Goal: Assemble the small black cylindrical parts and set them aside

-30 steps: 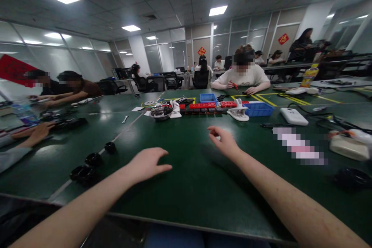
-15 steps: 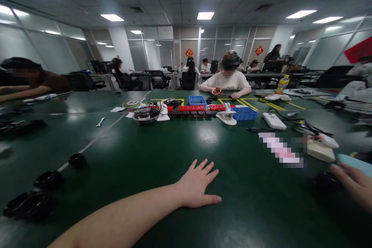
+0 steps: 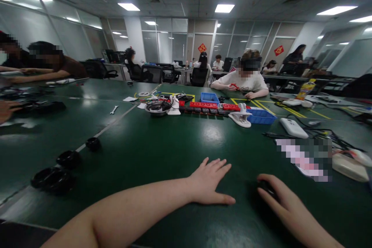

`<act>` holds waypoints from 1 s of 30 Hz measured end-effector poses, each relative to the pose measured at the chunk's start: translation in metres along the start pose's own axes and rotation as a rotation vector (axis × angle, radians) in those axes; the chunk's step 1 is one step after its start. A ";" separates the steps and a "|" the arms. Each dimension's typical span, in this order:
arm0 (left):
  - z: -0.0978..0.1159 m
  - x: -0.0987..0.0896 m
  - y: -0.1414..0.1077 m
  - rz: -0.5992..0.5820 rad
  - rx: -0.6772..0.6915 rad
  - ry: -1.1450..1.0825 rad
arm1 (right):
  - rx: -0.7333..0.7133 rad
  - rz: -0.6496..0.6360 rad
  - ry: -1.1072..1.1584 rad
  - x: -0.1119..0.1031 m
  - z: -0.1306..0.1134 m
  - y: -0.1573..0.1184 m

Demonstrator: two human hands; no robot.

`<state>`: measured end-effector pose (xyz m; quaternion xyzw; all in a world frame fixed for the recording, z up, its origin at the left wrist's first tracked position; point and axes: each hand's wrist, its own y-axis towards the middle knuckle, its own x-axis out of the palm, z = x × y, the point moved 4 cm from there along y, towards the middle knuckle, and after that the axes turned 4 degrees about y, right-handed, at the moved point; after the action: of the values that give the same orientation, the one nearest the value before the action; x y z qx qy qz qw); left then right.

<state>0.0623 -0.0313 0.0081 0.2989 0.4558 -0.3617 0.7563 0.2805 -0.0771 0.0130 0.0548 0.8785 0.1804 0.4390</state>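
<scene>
Black and apparently smooth, a dark piece (image 3: 266, 186) sits in the right hand (image 3: 280, 195), between the thumb and the curled fingers, just above or on the counter (image 3: 162, 147); which of the 2 is hard to tell. Much of it is hidden by the grip. It looks light and stiff, likely hard plastic, perhaps a little slippery, and a hold with thumb and fingers on opposite sides would probably suit it best. The left hand (image 3: 211, 182) is unloaded, palm down with fingers spread, seemingly resting on the bare surface just left of the right hand.

Well to the left of the left hand lie 4 black round pieces (image 3: 68, 159), 2 of them bunched at the near end. Beyond both hands, slightly left, a shallow bowl (image 3: 156, 114) holds a tangle of dark cable. Straight ahead of them stretches a red-topped strip (image 3: 203, 105), with a white clamp (image 3: 241, 119) by its right end. Next to that clamp stands a blue bin (image 3: 263, 117); another blue tray (image 3: 209, 100) is behind the strip. Contents of both are too small to make out. Farther right of the hands, a bottle (image 3: 305, 90) contains yellow liquid.
</scene>
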 end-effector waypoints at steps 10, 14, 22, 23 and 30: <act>-0.037 -0.018 0.002 0.266 -0.398 0.077 | -0.380 -0.203 -0.137 0.080 -0.084 0.087; -0.050 -0.021 0.016 0.253 -0.447 0.178 | -0.439 -0.105 -0.150 0.086 -0.084 0.096; -0.056 -0.020 0.031 0.257 -0.436 0.181 | -0.309 -0.104 0.108 0.090 -0.070 0.099; -0.056 -0.019 0.030 0.253 -0.425 0.158 | -0.300 -0.110 0.143 0.090 -0.070 0.099; -0.070 -0.018 0.025 0.195 -0.361 0.021 | -0.330 -0.258 0.344 0.088 -0.066 0.103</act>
<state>0.0438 0.0420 -0.0011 0.2047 0.4902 -0.1961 0.8242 0.1686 0.0236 0.0209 -0.1613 0.8986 0.2706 0.3054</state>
